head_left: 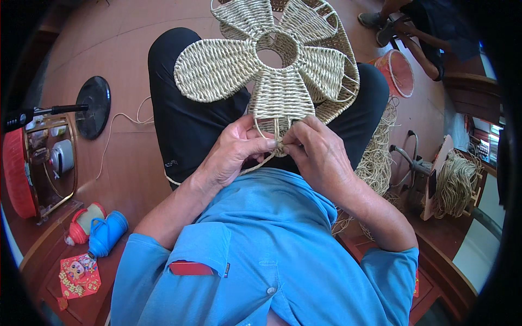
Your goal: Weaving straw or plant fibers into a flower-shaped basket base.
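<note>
A flower-shaped piece woven from pale straw cord on a wire frame [217, 70] rests across my knees, with a round hole in its middle. Its nearest petal [283, 95] is woven most of the way, and bare frame wires show at its tip. There my left hand [239, 146] is closed, thumb and fingers pinching the petal's tip. My right hand [321, 146] pinches the straw cord [255, 167] at the same spot, fingertips close to my left thumb. The cord trails off to the left under my left wrist. What lies under the fingers is partly hidden.
Loose straw cord [375, 157] lies heaped beside my right leg. A thick cord coil [457, 185] hangs by a wooden board at right. A red bucket [398, 73] and another person's feet [380, 27] are at far right. Left are a black round base [93, 107] and blue bottle [109, 233].
</note>
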Demonstrator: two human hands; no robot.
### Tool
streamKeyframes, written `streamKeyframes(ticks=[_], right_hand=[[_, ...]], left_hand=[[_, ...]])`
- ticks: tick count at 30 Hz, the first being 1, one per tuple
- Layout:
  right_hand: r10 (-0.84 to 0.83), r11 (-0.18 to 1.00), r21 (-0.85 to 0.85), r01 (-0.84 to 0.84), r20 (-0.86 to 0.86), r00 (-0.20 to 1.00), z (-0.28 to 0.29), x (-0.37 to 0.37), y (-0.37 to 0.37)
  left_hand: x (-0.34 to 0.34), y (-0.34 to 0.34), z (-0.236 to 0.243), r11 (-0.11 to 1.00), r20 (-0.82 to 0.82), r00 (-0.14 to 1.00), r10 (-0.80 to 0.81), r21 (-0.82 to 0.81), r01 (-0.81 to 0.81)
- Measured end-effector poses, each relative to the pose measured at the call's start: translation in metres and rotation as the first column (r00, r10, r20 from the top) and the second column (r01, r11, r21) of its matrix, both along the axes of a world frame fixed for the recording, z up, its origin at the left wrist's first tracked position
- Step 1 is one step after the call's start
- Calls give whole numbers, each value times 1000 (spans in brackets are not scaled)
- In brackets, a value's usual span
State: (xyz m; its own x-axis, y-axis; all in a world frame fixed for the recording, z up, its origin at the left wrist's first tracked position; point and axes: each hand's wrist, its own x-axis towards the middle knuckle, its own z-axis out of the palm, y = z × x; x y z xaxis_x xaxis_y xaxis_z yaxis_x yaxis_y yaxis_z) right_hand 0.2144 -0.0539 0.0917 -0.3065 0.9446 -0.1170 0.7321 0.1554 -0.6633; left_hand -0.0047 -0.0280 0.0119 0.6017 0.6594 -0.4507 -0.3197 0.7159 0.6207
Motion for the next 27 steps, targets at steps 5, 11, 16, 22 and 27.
streamKeyframes(ticks=[5,11,16,22,27], right_hand=[[39,997,-64,-37,35,999,3,0,9],[132,990,-67,-126,97,987,1,2,14],[330,812,141,-567,690,644,20,-17,10],[337,789,175,-589,678,653,8,-13,1],[270,947,102,-305,259,927,7,-11,9]], left_hand=[[0,5,10,995,-99,995,-20,97,29],[2,4,9,986,-65,998,-9,164,20],[0,5,13,980,-64,997,-31,195,43],[3,3,7,981,-15,1000,-10,194,12],[3,3,12,981,-4,1000,0,194,0]])
